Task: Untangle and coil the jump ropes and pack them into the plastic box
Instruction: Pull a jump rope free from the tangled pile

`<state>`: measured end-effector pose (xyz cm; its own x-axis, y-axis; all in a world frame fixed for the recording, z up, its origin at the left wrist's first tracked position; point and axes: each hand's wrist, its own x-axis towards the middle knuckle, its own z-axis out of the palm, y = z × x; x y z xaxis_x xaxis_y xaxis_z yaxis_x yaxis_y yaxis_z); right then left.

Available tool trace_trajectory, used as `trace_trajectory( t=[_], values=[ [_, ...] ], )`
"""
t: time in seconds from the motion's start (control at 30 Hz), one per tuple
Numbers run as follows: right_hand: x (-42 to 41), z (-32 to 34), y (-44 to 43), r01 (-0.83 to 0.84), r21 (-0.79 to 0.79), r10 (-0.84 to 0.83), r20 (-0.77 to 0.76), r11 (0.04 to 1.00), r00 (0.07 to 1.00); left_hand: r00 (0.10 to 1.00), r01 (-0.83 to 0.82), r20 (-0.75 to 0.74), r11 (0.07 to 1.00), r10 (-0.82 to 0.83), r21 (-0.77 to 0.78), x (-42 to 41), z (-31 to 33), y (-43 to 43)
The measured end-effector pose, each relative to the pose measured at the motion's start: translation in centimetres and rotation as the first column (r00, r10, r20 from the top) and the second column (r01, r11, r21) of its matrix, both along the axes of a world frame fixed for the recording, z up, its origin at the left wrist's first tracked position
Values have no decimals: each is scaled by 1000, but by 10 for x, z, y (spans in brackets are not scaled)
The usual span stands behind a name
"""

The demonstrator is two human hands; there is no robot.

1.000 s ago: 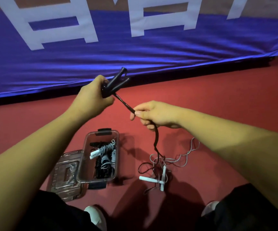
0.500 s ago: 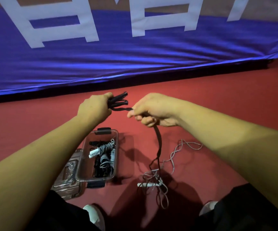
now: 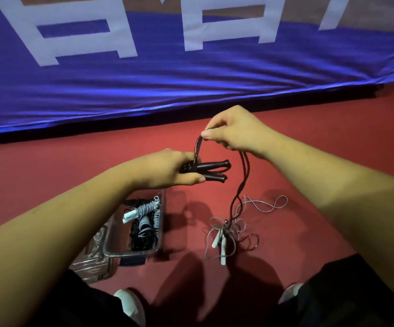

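My left hand (image 3: 165,168) grips the two black handles (image 3: 212,171) of a black jump rope, which point to the right. My right hand (image 3: 233,131) pinches the black cord (image 3: 243,178) just above them, forming a short loop down to the handles. From my right hand the cord hangs to the floor, where it is tangled with a grey jump rope with white handles (image 3: 222,241). A clear plastic box (image 3: 111,241) on the floor at lower left holds coiled grey and black ropes (image 3: 144,218).
The box's clear lid (image 3: 92,263) lies beside it on the left. The floor is red. A blue banner with white letters (image 3: 191,67) hangs across the back. My shoes (image 3: 130,303) and dark trousers show at the bottom edge.
My right hand has risen and moved right, drawing up a loop of black cord. My left hand has dropped a little with the handles. The grey rope on the floor has shifted.
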<state>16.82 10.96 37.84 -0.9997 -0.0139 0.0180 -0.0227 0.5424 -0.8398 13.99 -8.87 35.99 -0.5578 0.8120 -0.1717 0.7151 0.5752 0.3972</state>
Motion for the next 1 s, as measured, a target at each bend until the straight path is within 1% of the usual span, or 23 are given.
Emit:
trace_trajectory(
  t=[0.03, 0.1, 0.17, 0.23, 0.27, 0.37, 0.5, 0.6, 0.67, 0.73, 0.8, 0.93, 1.0],
  values=[
    [-1, -2, 4, 8, -9, -8, -15, 1000, 1000, 999, 13, 39, 999, -15, 44, 1, 3, -2],
    [-2, -5, 10, 7, -47, -9, -39, 999, 999, 991, 4, 134, 984, -28, 180, 4, 9, -2],
    [-4, -9, 14, -14, -96, 11, -40, 995, 999, 966, -86, 258, 941, -2, 327, 5, 13, -3],
    [-6, -14, 16, -26, -157, 27, 4, 987, 1000, 914, -209, 404, 882, 23, 422, 4, 16, -3],
    [-6, -16, 17, -26, -200, 35, 40, 979, 999, 892, -249, 451, 856, 20, 454, 3, 17, -4],
    [-3, -25, 13, -47, -309, 99, 155, 950, 983, 877, -333, 476, 788, 58, 518, 0, 19, -5],
    [-2, -41, 2, -108, -391, 231, 283, 914, 931, 897, -333, 434, 771, 82, 542, 2, 18, -2],
    [-4, -49, -5, -111, -395, 248, 316, 912, 916, 877, -428, 435, 743, 204, 515, -8, 15, -4],
    [-2, -51, -10, -124, -377, 260, 334, 918, 906, 886, -444, 365, 754, 287, 484, -17, 10, -9],
    [1, -51, -14, -123, -360, 262, 370, 925, 891, 898, -439, 227, 774, 376, 456, -26, 5, -13],
    [5, -50, -20, -122, -340, 260, 397, 932, 880, 887, -450, 103, 795, 449, 408, -35, -1, -18],
    [6, -45, -39, -114, -248, 206, 385, 962, 900, 872, -425, -136, 864, 471, 268, -42, -11, -23],
    [7, -38, -47, -143, -236, 230, 398, 961, 888, 839, -444, -251, 874, 483, 197, -43, -13, -22]
  ],
)
